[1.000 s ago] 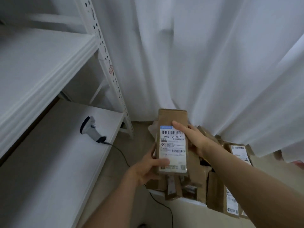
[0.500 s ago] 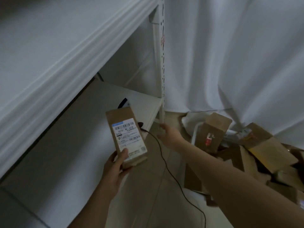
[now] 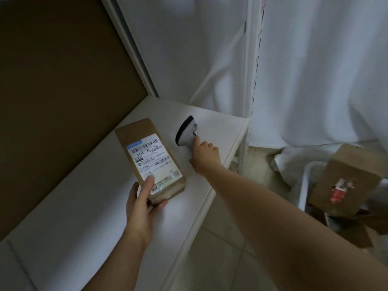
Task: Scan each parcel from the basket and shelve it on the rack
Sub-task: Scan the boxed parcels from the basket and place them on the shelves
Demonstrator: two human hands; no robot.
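My left hand (image 3: 142, 206) grips the near end of a flat brown parcel (image 3: 144, 148), white shipping label facing up, held over the white rack shelf (image 3: 88, 206). The white barcode scanner (image 3: 185, 132) with its black head lies on the shelf just right of the parcel. My right hand (image 3: 204, 156) curls round the scanner's handle, index finger at the trigger. The white basket (image 3: 305, 181) stands on the floor at right with several brown parcels (image 3: 346, 185) in it.
The rack's white upright post (image 3: 251, 70) rises at the shelf's right corner. A brown board (image 3: 52, 91) closes the rack's left side. White curtain (image 3: 325, 70) hangs behind. Tiled floor (image 3: 220, 248) lies between shelf and basket.
My left hand carried the parcel from above the basket over to the shelf. My right hand let go of the parcel, reached left and took hold of the scanner.
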